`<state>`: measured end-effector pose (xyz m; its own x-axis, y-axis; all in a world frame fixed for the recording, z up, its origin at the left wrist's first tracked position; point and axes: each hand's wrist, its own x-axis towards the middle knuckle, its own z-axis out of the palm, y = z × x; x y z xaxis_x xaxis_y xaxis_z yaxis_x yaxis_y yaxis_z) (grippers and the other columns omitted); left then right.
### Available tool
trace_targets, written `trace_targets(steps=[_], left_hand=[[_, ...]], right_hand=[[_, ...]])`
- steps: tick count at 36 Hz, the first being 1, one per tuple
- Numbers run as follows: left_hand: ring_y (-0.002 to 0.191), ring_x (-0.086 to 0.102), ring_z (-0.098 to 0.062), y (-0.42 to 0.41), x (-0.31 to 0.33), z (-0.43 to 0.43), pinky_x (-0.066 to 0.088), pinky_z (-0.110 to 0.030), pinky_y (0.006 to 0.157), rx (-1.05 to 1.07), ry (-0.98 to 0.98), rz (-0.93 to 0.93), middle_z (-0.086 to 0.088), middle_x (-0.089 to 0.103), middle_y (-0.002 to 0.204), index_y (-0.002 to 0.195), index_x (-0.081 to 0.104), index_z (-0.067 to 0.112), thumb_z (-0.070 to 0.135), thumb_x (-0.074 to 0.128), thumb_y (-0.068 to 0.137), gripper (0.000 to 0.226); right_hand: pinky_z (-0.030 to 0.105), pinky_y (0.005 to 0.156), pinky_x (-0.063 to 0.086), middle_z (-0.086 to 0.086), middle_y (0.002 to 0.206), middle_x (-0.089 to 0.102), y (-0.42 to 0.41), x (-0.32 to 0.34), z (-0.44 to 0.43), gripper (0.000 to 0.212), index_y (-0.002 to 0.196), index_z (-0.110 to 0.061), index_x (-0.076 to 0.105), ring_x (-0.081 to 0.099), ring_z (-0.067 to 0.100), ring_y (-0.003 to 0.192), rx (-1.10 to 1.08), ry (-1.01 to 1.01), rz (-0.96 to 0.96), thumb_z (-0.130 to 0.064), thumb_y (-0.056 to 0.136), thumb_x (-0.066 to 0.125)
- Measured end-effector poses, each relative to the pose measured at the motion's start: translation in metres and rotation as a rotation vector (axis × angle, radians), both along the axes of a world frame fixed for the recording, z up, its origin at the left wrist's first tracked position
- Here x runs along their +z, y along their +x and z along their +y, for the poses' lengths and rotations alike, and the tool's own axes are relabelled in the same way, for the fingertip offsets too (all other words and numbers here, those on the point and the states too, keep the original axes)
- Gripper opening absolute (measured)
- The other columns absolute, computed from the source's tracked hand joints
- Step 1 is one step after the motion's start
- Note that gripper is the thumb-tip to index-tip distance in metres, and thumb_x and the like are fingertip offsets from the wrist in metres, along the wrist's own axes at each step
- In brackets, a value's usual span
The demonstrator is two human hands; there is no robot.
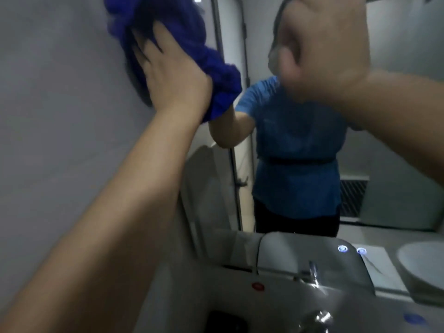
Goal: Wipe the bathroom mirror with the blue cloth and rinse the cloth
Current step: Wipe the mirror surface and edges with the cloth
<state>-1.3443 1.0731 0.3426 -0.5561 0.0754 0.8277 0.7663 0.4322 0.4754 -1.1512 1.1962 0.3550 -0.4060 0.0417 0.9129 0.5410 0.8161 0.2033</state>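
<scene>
- Head view: our left hand (168, 75) presses the blue cloth (192, 27) flat against the mirror (396, 116) near its upper left edge, fingers (144, 51) straight and spread.
- Our right hand (324, 49) is raised and blurred, with the fingers curled; we cannot tell whether it holds anything.
- We cannot make out what is in the white basin (422, 267) at lower right.

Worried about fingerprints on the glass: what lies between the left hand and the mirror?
The blue cloth. In the head view, the left hand presses it against the mirror with its fingers spread over it.
</scene>
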Motion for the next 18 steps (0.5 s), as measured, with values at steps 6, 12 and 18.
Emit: trace_targets(steps=[6,12,18], left_hand=[[0.128,0.061,-0.036,0.013,-0.206,-0.006,0.047,-0.04,0.11,0.125,-0.046,-0.208,-0.019,0.058,0.143,0.152,0.048,0.008,0.028,0.042,0.1,0.056],[0.138,0.047,-0.037,0.065,-0.366,-0.03,0.041,-0.037,0.109,-0.24,-0.383,-0.974,-0.018,0.038,0.157,0.158,0.026,0.005,0.012,0.059,0.099,0.069],[0.139,0.049,-0.031,0.027,-0.452,-0.018,0.045,-0.043,0.117,-0.378,-0.11,-1.382,-0.013,0.038,0.161,0.154,0.035,0.032,0.018,0.062,0.09,0.071]], right_hand=[[0.047,0.089,0.045,0.008,0.103,0.06,-0.003,-0.066,-0.041,0.023,0.099,-0.018,0.061,0.056,0.031,0.103,0.268,-0.229,0.016,-0.027,0.085,0.045],[0.02,0.06,0.045,-0.006,0.071,0.063,0.001,-0.236,-0.084,0.018,0.084,-0.027,0.065,0.059,0.009,0.065,0.54,-1.065,-0.022,-0.01,0.091,0.062],[0.021,0.063,0.047,-0.002,0.092,0.071,0.014,-0.349,-0.093,0.018,0.102,-0.025,0.07,0.067,0.011,0.082,0.319,-1.826,-0.017,-0.012,0.104,0.057]])
